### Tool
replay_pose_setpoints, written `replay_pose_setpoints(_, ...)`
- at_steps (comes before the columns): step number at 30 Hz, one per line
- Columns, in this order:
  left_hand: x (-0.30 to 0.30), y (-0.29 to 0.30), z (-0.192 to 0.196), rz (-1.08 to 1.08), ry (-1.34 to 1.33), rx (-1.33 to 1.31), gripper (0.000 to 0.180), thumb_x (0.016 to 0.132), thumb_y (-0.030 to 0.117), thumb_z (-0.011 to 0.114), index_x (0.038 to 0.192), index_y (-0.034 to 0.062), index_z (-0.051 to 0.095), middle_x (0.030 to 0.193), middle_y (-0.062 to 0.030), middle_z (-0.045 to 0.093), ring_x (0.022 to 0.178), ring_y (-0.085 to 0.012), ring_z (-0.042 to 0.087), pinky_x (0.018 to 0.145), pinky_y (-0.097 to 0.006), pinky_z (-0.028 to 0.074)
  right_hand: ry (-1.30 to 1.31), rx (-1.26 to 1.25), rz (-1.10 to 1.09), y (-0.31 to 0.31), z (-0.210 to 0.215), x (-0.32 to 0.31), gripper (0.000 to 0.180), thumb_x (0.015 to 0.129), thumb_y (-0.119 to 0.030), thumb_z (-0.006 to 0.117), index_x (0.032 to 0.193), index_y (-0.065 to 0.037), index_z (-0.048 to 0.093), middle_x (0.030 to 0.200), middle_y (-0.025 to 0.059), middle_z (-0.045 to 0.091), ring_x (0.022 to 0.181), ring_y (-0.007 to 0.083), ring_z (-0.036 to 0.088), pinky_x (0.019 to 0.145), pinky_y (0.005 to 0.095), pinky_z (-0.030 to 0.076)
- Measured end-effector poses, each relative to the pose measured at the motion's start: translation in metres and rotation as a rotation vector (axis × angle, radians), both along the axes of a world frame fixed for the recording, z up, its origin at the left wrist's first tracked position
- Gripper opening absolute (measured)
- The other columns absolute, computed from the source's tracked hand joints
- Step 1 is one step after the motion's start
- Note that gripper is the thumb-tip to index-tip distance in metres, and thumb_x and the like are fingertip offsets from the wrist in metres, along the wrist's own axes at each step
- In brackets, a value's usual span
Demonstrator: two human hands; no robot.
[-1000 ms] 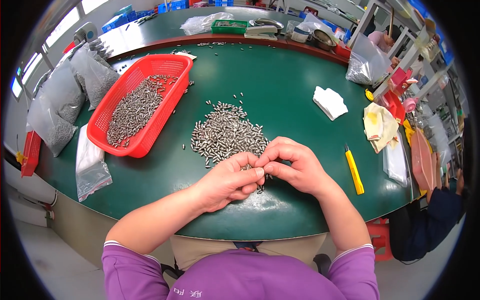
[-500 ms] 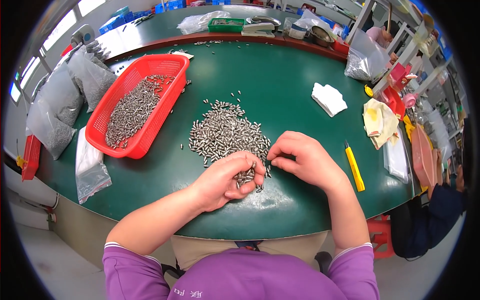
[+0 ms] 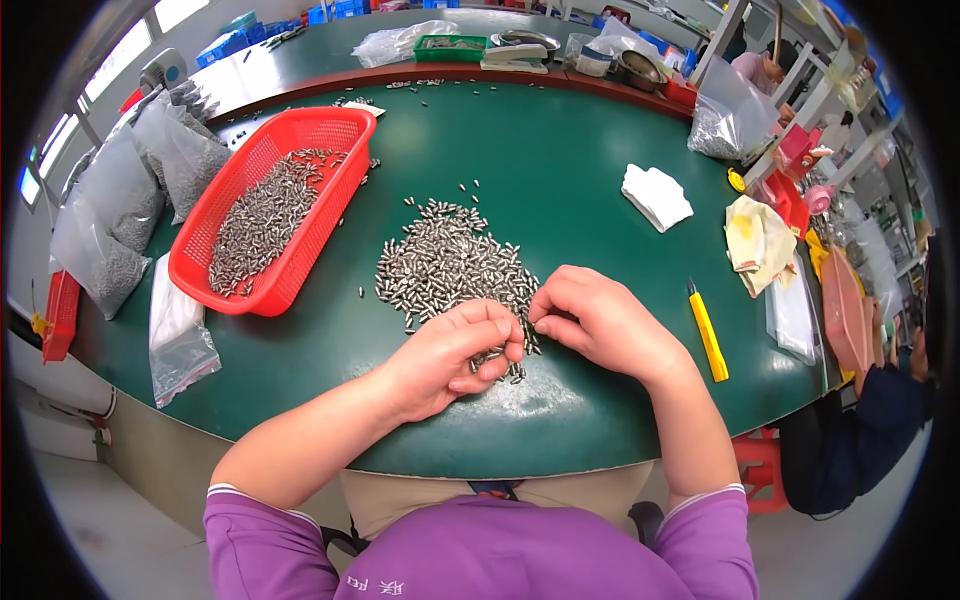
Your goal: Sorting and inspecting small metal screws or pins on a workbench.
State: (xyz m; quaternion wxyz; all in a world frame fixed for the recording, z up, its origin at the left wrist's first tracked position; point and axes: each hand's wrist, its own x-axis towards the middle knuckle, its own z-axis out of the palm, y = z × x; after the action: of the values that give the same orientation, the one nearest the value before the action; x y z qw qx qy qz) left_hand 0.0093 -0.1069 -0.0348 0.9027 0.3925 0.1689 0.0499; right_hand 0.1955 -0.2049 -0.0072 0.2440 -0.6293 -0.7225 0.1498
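A heap of small, shiny metal pieces (image 3: 445, 255), short and pointed like little bullets, is spread on the green tabletop in front of me. My left hand (image 3: 445, 358) is curled at the heap's near edge, with several of these metal pieces showing inside its bent fingers. Close beside it, my right hand (image 3: 600, 322) has thumb and forefinger drawn together at the heap's right edge. Whatever lies between those fingertips is too small to make out. To the left, a red plastic basket (image 3: 185, 262) holds many more of the same pieces.
Clear bags of metal pieces (image 3: 118, 190) stand far left, beside flat plastic bags (image 3: 178, 335). On the right lie a yellow cutter (image 3: 708, 335), a white cloth (image 3: 656, 198) and a stained cloth (image 3: 757, 245). A raised ledge (image 3: 440, 73) carries a green tray (image 3: 450, 48). Another person (image 3: 870, 430) sits at right.
The left fingers have closed further over the metal pieces, hiding more of them. My right hand has shifted slightly left, toward the left fingertips.
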Motion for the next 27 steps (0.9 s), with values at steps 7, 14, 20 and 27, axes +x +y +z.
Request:
replay_pose_setpoints(7,-0.001,-0.001,0.0,-0.014,-0.042,-0.025,0.008,0.09,0.014,0.051,0.093,0.0068,0.05,0.082,-0.0034,0.054,0.056,-0.0035,0.041,0.038,-0.015,0.023,0.217,0.145,0.062,-0.001,0.003,-0.008,0.01,0.074,-0.005,0.064,0.082,-0.006,0.058,0.078,0.0064,0.059,0.073,0.0222,0.058,0.064,0.0314,0.047)
replay_pose_setpoints(14,-0.001,-0.002,-0.001,-0.008,-0.051,-0.026,0.008,0.09,0.014,0.052,0.092,0.0074,0.048,0.082,-0.0034,0.054,0.056,-0.0031,0.041,0.038,-0.015,0.023,0.296,0.244,0.067,-0.001,0.002,-0.013,0.018,0.072,-0.003,0.068,0.088,-0.007,0.061,0.082,0.0046,0.061,0.075,0.0182,0.06,0.066,0.0298,0.049)
replay_pose_setpoints(20,-0.002,-0.002,-0.001,0.0,-0.033,-0.035,0.01,0.09,0.015,0.051,0.094,0.0078,0.046,0.083,-0.0036,0.054,0.056,-0.0029,0.04,0.038,-0.015,0.023,0.47,0.223,0.044,0.0,-0.002,-0.016,0.025,0.073,-0.002,0.068,0.096,-0.006,0.06,0.087,0.0047,0.063,0.077,0.0152,0.062,0.069,0.0273,0.051)
replay_pose_setpoints(27,0.0,-0.003,-0.001,-0.021,-0.009,0.022,0.015,0.091,0.019,0.052,0.096,0.0065,0.045,0.083,-0.0043,0.052,0.056,-0.0032,0.04,0.038,-0.015,0.023,0.362,0.279,0.067,0.0,-0.001,-0.018,0.025,0.073,-0.003,0.068,0.098,-0.007,0.062,0.087,0.0055,0.064,0.078,0.0173,0.062,0.07,0.0284,0.051)
